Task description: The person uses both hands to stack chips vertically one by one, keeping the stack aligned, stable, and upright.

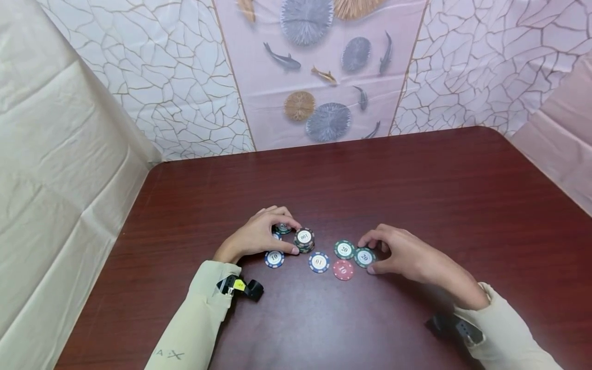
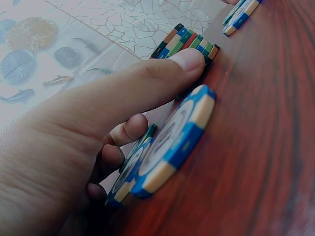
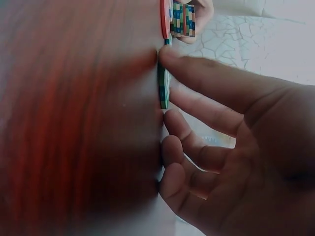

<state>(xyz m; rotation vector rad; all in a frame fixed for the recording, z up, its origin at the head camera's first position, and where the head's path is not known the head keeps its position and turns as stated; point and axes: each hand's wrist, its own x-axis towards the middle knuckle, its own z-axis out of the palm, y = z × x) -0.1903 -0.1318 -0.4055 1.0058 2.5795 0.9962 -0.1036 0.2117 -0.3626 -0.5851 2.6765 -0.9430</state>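
In the head view, my left hand [image 1: 261,231] holds a stack of poker chips [image 1: 304,237] between thumb and index finger; a black chip marked 100 tops it. The left wrist view shows the stack's mixed-colour edges [image 2: 179,40] beyond the thumb. Under and beside that hand lie blue chips, one marked 10 [image 1: 275,259], and a green chip [image 1: 283,228] partly hidden by fingers. My right hand [image 1: 407,254] pinches a green 20 chip [image 1: 365,257] flat on the table by its edges, with thumb and index finger. Its other fingertips [image 3: 172,177] touch the tabletop in the right wrist view.
Between the hands lie a blue 10 chip [image 1: 319,262], another green 20 chip [image 1: 344,249] and a red 10 chip [image 1: 343,270]. They rest on a dark red wooden table [image 1: 370,185]. Patterned cloth [image 1: 185,77] hangs behind it, with pale cloth at the left.
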